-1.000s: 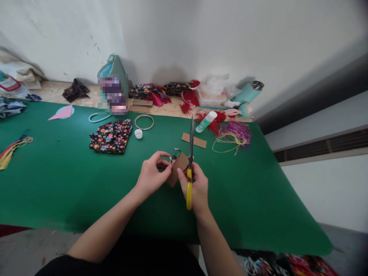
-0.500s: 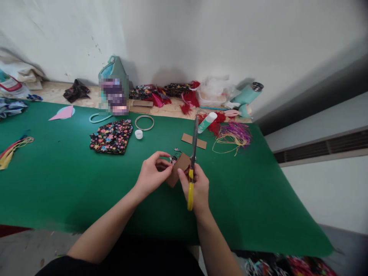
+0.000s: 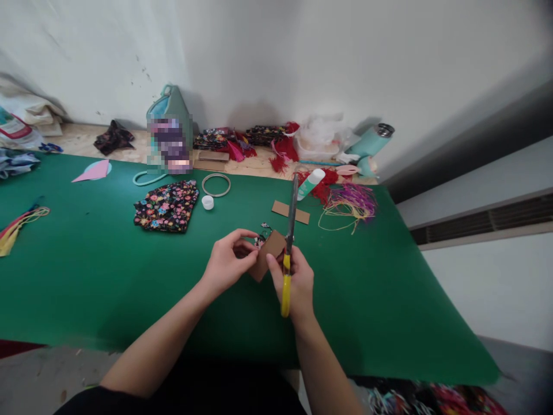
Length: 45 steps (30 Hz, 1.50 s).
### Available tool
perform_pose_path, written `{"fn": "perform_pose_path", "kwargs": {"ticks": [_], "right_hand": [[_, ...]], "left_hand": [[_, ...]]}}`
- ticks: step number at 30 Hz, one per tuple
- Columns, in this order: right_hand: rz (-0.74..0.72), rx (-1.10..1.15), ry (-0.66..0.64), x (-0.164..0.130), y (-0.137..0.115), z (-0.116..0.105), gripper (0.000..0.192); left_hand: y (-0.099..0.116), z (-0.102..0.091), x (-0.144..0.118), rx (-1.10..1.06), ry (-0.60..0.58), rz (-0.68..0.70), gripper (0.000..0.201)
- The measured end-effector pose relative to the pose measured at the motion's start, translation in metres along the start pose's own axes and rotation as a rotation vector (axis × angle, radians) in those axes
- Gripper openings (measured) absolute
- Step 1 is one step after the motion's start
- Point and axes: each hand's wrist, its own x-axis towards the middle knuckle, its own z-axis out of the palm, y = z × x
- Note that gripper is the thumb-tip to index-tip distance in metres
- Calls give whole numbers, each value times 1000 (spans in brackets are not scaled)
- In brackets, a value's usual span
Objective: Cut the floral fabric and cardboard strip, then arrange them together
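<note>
A small brown cardboard piece [image 3: 268, 257] is held tilted above the green tabletop, between both hands. My right hand [image 3: 301, 285] has its thumb on the cardboard and also grips a pair of scissors [image 3: 292, 216], yellow handles toward me and blades pointing away. At the cardboard's left edge, my left hand [image 3: 227, 259] pinches a bit of dark floral fabric [image 3: 260, 242]. Most of that fabric is hidden behind the cardboard and fingers. Little fabric scraps [image 3: 265, 225] show just beyond it.
Folded floral fabric [image 3: 166, 206], a tape roll [image 3: 216, 185] and a white cap [image 3: 208, 202] lie left of centre. A glue stick [image 3: 310, 184], cardboard strip [image 3: 290, 211] and purple-yellow threads [image 3: 353, 204] are right. Along the wall stand a teal pouch [image 3: 179, 106] and bottle [image 3: 374, 140].
</note>
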Motion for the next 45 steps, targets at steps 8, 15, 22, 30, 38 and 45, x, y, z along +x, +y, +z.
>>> {"fn": "perform_pose_path", "kwargs": {"ticks": [8, 15, 22, 30, 38, 45], "right_hand": [[10, 33, 112, 3, 2, 0, 21], [36, 6, 161, 4, -1, -3, 24], [41, 32, 173, 4, 2, -1, 24], [16, 5, 197, 5, 1, -1, 25], [16, 16, 199, 4, 1, 0, 23], [6, 5, 209, 4, 0, -1, 22]], "left_hand": [[10, -24, -3, 305, -232, 118, 37], [7, -22, -3, 258, -255, 114, 29], [2, -18, -3, 344, -198, 163, 44], [6, -16, -5, 255, -182, 67, 45], [1, -16, -4, 228, -188, 65, 46], [1, -13, -5, 240, -122, 97, 42]]}}
